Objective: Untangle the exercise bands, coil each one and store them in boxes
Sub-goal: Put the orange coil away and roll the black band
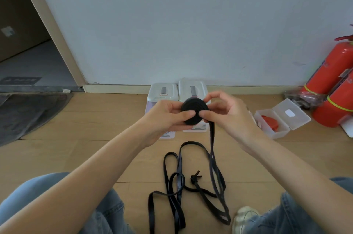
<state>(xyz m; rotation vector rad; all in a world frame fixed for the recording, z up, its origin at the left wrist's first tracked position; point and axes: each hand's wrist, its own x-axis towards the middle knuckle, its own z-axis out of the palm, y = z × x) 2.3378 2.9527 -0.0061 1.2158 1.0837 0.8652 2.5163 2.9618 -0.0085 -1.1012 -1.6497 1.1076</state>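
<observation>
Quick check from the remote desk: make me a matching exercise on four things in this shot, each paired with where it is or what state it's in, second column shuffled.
Things:
1. black coil
2. red band
3. loose black band
4. fire extinguishers

Places or states:
A. lying in loops on the wooden floor
B. held between both hands, a tail hanging down from it
C. standing by the wall at the far right
D. inside the open clear box

Pairs: 1-B, 2-D, 3-A, 4-C. The left hand and right hand both pinch the coil.
</observation>
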